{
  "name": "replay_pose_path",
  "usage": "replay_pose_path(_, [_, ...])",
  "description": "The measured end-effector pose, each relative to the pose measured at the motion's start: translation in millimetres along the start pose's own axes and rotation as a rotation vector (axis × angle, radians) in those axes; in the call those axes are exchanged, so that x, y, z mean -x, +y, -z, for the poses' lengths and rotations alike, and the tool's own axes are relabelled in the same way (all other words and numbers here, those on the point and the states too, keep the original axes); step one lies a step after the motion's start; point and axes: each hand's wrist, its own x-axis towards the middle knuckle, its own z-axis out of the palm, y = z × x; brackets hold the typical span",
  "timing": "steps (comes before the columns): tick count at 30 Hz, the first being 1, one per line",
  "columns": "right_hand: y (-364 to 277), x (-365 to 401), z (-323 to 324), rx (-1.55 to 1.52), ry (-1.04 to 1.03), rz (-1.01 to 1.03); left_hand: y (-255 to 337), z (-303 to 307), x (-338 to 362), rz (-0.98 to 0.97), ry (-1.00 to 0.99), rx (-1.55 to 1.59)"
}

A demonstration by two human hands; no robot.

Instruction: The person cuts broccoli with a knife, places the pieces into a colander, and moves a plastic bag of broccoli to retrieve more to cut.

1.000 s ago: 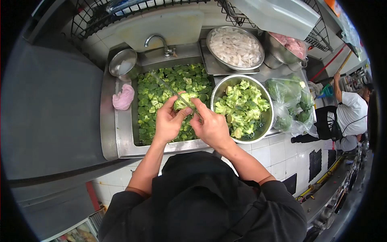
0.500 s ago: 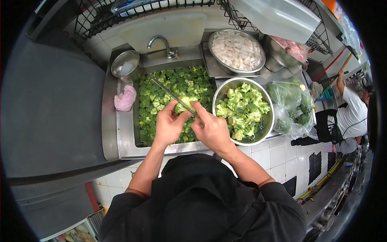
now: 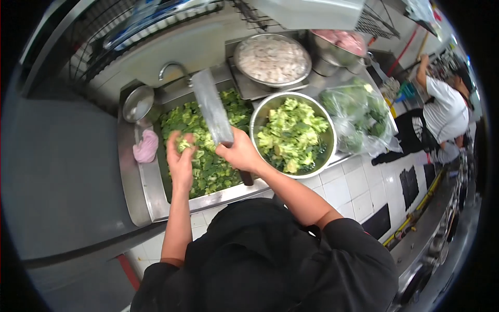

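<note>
My right hand (image 3: 243, 151) is wrapped round the dark handle of a cleaver (image 3: 212, 106), its broad blade raised and tilted over the sink (image 3: 150, 184). My left hand (image 3: 181, 160) hovers above the left part of the sink, fingers spread and a little blurred. A pale green broccoli piece (image 3: 183, 144) shows between its thumb and fingers. Below both hands, cut broccoli florets (image 3: 210, 174) fill the sink. Just right of my right hand stands a steel bowl (image 3: 332, 143) of leafy broccoli pieces (image 3: 293, 132).
Behind the bowl sits a basin of pale sliced food (image 3: 273, 58), beside a pot of pink meat (image 3: 340, 42). A plastic bag of broccoli (image 3: 358, 117) lies to the right. A small steel pot (image 3: 139, 104) and pink cloth (image 3: 146, 146) rest at left. A person (image 3: 444, 112) stands far right.
My hands have parted: the cleaver has come off the broccoli and swung up in my right hand. My left hand has moved left and its fingers have spread. The view has shifted and tilted.
</note>
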Motion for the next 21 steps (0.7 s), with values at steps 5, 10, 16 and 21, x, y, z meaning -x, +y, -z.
replay_pose_path(5, [28,35,46,0.061,0.238,0.062,-36,-39,-24,-0.296,-0.181,-0.88])
replay_pose_path(10, [27,99,116,0.15,0.544,0.152,-26,-175,-7,-0.443,-0.848,-0.566])
replay_pose_path(16, [51,157,166,0.205,0.684,0.117,-31,-245,-11,-0.546,-0.942,-0.977])
replay_pose_path(21, [72,177,180,0.369,0.567,0.015,-47,-229,-1,0.057,-0.563,-0.334])
